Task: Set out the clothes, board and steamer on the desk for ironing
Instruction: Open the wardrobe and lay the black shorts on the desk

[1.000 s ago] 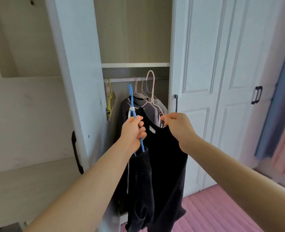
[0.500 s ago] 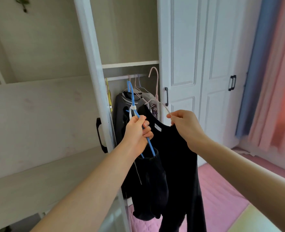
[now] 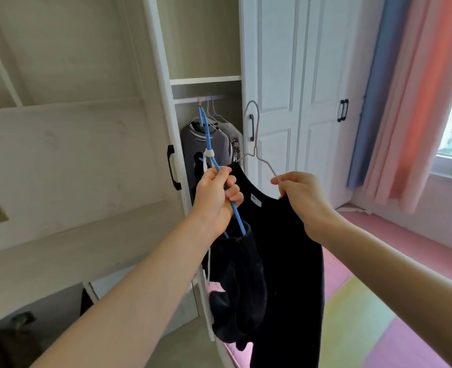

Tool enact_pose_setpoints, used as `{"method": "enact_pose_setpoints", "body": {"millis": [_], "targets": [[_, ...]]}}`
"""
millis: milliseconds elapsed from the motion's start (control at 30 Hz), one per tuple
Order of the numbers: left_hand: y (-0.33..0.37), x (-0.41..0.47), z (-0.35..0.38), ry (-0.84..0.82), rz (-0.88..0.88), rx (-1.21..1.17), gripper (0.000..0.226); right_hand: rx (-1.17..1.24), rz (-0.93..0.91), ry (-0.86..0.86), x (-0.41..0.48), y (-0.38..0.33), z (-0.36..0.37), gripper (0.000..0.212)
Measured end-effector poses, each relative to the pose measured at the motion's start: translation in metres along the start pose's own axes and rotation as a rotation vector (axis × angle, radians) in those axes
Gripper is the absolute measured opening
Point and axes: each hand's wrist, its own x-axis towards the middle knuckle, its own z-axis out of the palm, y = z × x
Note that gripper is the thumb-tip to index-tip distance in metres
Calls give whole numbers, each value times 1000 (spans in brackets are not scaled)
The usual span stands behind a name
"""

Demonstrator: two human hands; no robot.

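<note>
Open wardrobe (image 3: 203, 80) with grey tops (image 3: 206, 144) hanging inside, left hand (image 3: 215, 200) gripping blue hanger (image 3: 209, 144), right hand (image 3: 299, 192) pinching black top (image 3: 286, 248) on wire hanger (image 3: 256, 152)

White wardrobe doors (image 3: 280, 75), pink-and-blue curtains (image 3: 405, 102) — pastel floor mats (image 3: 365, 314)

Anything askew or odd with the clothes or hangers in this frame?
Slightly. The black top has slipped half off the wire hanger: the right hand pinches cloth and wire together. The blue hanger in the left hand tilts steeply. Nothing looks damaged.
</note>
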Motion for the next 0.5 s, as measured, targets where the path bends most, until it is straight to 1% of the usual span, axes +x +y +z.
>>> {"method": "enact_pose_setpoints", "body": {"millis": [167,267,367,433,500], "targets": [[-7,-53,11,-28,-13,-29,19,9,8,-86,-33,4,-24,29],[-8,-83,23,-70,-69,-47,21,11,1,-168,-52,6,-43,24],[-6,-109,35,-77,-144,-111,27,6,-3,-228,-67,5,-64,21],[-5,-126,45,-63,-137,-133,28,12,-12,-283,-75,2,-77,18],[-7,-142,53,-58,-104,-161,25,11,-25,-337,-83,-2,-88,17]]}}
